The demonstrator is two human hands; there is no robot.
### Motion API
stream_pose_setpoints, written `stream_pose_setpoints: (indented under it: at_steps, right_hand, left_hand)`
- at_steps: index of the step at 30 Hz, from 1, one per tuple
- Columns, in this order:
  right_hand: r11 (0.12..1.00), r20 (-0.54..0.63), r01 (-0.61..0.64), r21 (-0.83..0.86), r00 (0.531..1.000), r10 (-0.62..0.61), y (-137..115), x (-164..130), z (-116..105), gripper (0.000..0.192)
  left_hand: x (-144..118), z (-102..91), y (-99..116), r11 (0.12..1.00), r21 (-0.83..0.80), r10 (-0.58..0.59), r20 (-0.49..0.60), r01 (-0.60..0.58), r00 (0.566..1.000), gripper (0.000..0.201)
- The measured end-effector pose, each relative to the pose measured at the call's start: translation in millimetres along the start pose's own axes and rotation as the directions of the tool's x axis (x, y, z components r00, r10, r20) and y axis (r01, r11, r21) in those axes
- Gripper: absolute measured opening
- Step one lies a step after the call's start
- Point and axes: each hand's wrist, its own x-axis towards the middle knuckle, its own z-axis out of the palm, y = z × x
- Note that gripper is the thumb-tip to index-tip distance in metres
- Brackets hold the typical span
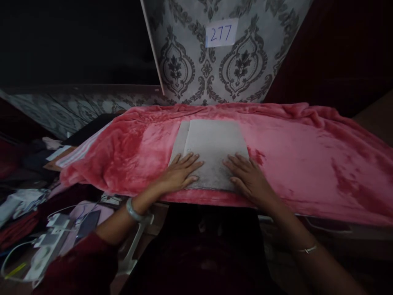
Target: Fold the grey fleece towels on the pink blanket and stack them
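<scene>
A grey folded cloth (215, 141) lies flat on a pink plush blanket (291, 159); a narrow strip of a lower layer shows along its left side. My left hand (180, 173) rests palm down on the cloth's near left edge, fingers spread. On the near right edge lies my right hand (247, 174), also palm down with its fingers apart. Neither hand grips anything. What kind of cloth it is, I cannot tell.
Behind the blanket is a patterned wall with a paper sign (221, 32) reading 277. A dark screen (76, 45) stands at upper left. At lower left are a white power strip (46, 250) with cables, a dark phone-like slab (88, 224) and piled clothes (23, 203).
</scene>
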Motion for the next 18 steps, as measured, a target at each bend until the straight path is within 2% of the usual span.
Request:
stream_pose_setpoints:
  at_steps: [3,6,8,10,12,14,16,18]
  right_hand:
    - [0.996,0.003,-0.079,-0.045,0.997,0.079,6.8,-11.8,8.5,0.054]
    - [0.995,-0.029,-0.104,0.005,0.994,0.104,10.3,-20.0,16.3,0.054]
    - [0.981,-0.106,-0.163,0.101,0.979,0.173,11.1,-23.3,18.1,0.054]
    - [0.939,-0.199,-0.249,0.238,0.934,0.298,11.8,-25.8,17.2,0.056]
    - [0.867,-0.253,-0.313,0.389,0.868,0.427,12.8,-27.9,14.4,0.057]
    - [0.773,-0.250,-0.342,0.535,0.809,0.532,14.5,-29.3,10.4,0.059]
    - [0.674,-0.212,-0.349,0.651,0.769,0.603,16.6,-29.8,5.9,0.061]
    - [0.597,-0.174,-0.348,0.723,0.744,0.645,18.6,-29.5,2.1,0.063]
  left_hand:
    - [-17.6,15.4,2.9,0.994,-0.044,-0.105,-0.077,0.102,0.992,0.056]
    - [-19.2,25.1,-2.0,0.980,-0.140,-0.166,-0.171,0.143,0.971,0.051]
    - [-19.3,29.9,-5.8,0.951,-0.253,-0.248,-0.273,0.179,0.930,0.048]
    - [-21.3,33.2,-9.5,0.884,-0.412,-0.387,-0.377,0.222,0.842,0.048]
    - [-25.0,33.9,-13.0,0.760,-0.610,-0.554,-0.427,0.225,0.714,0.051]
    - [-29.3,31.5,-16.4,0.558,-0.814,-0.709,-0.367,0.162,0.603,0.054]
    - [-33.0,27.0,-19.2,0.296,-0.953,-0.809,-0.214,0.065,0.548,0.057]
    - [-35.0,22.6,-20.8,0.076,-0.997,-0.836,-0.062,0.002,0.545,0.065]
